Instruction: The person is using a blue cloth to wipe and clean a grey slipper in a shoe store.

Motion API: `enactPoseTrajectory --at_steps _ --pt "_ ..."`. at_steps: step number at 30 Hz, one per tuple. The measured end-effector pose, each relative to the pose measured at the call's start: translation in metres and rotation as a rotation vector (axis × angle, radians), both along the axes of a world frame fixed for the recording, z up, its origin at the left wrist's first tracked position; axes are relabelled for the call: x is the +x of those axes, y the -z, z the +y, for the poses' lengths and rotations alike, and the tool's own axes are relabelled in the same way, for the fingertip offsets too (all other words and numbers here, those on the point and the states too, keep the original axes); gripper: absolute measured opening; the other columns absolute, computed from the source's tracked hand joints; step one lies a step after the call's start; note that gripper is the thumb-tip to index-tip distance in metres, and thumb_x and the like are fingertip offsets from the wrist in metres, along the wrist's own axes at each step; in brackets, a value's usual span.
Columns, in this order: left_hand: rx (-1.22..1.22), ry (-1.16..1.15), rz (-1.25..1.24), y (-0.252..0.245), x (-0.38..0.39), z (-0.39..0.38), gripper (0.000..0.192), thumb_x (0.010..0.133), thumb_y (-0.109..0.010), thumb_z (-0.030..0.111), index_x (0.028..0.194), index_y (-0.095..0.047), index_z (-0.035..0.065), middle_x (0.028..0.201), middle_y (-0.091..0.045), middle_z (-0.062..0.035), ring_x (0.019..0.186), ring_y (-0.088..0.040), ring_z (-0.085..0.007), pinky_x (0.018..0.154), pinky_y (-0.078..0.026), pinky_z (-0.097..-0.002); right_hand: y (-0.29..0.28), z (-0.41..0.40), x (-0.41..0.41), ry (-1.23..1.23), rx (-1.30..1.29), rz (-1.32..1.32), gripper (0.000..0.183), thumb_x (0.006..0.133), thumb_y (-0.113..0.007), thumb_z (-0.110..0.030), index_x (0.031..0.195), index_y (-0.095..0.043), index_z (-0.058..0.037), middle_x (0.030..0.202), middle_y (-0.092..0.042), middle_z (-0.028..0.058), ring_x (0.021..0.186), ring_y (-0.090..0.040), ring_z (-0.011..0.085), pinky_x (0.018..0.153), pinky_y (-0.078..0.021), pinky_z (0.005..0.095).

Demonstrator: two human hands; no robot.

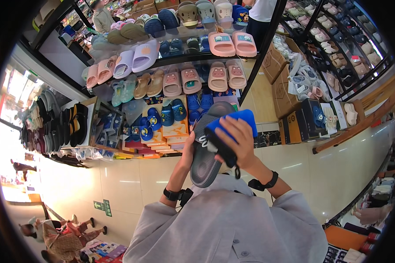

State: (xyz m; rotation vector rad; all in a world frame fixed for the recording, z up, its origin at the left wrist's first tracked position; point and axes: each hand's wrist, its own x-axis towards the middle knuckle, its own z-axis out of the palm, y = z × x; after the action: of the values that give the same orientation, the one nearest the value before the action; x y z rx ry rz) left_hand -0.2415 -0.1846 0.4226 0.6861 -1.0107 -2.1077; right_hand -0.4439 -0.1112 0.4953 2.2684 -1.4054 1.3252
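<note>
My left hand (188,149) is closed around the side of a dark grey slide sandal (205,162), held upright before my chest. My right hand (240,139) grips a bright blue and black object (248,118), which looks like a soft brush or pad with a black loop hanging below. It overlaps the sandal's right side, and whether the two touch is not certain. Black straps with small devices sit on both wrists. Just past the hands, blue children's clogs (178,110) rest on orange shoeboxes (176,131).
A shoe rack (184,59) with slides and clogs rises in front. Cardboard boxes (283,87) and bagged shoes stand right of it, near a low wooden rail (358,128). Dark shoes (74,126) fill a stand at left. Other people are at lower left and beyond the rack.
</note>
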Motion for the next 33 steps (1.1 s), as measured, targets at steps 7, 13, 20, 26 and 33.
enactPoseTrajectory --at_steps 7,13,20,26,33 --pt "0.121 0.003 0.089 -0.010 0.003 0.000 0.073 0.105 -0.041 0.061 0.152 -0.047 0.0048 0.146 -0.059 -0.0136 0.133 -0.057 -0.0277 0.118 -0.040 -0.0420 0.004 0.007 0.004 -0.277 -0.226 0.433 0.044 0.097 -0.060 -0.028 0.139 -0.066 -0.0168 0.146 -0.062 0.0078 0.137 -0.056 0.0228 0.117 -0.0375 0.0404" --pt "-0.008 -0.044 -0.040 -0.011 0.008 -0.001 0.074 0.105 -0.041 0.062 0.152 -0.047 0.0042 0.146 -0.059 -0.0146 0.132 -0.058 -0.0288 0.117 -0.042 -0.0421 -0.010 -0.013 -0.015 -0.037 0.039 -0.020 0.062 0.086 -0.077 -0.039 0.141 -0.064 -0.0124 0.151 -0.057 0.0144 0.138 -0.055 0.0335 0.114 -0.0388 0.0492" --pt "0.055 -0.037 -0.042 0.008 0.014 -0.003 0.076 0.105 -0.041 0.062 0.151 -0.046 0.0024 0.144 -0.059 -0.0182 0.129 -0.061 -0.0303 0.116 -0.044 -0.0434 0.010 0.009 0.021 -0.183 -0.087 0.210 0.048 0.095 -0.065 -0.038 0.137 -0.067 -0.0165 0.144 -0.063 0.0098 0.135 -0.057 0.0274 0.112 -0.0412 0.0438" --pt "0.089 -0.036 -0.037 -0.020 0.014 0.004 0.075 0.106 -0.037 0.061 0.150 -0.046 0.0013 0.143 -0.060 -0.0179 0.129 -0.060 -0.0282 0.115 -0.044 -0.0426 0.003 -0.007 0.002 -0.334 -0.015 0.339 0.048 0.093 -0.063 -0.024 0.141 -0.064 -0.0180 0.150 -0.058 0.0069 0.139 -0.054 0.0243 0.114 -0.0403 0.0419" --pt "-0.007 -0.046 -0.049 -0.006 0.007 0.001 0.070 0.108 -0.034 0.056 0.149 -0.047 0.0015 0.144 -0.059 -0.0137 0.130 -0.059 -0.0248 0.114 -0.043 -0.0413 -0.008 -0.018 0.007 0.030 0.056 0.029 0.065 0.085 -0.078 -0.044 0.140 -0.065 -0.0108 0.148 -0.059 0.0166 0.137 -0.055 0.0365 0.114 -0.0377 0.0527"
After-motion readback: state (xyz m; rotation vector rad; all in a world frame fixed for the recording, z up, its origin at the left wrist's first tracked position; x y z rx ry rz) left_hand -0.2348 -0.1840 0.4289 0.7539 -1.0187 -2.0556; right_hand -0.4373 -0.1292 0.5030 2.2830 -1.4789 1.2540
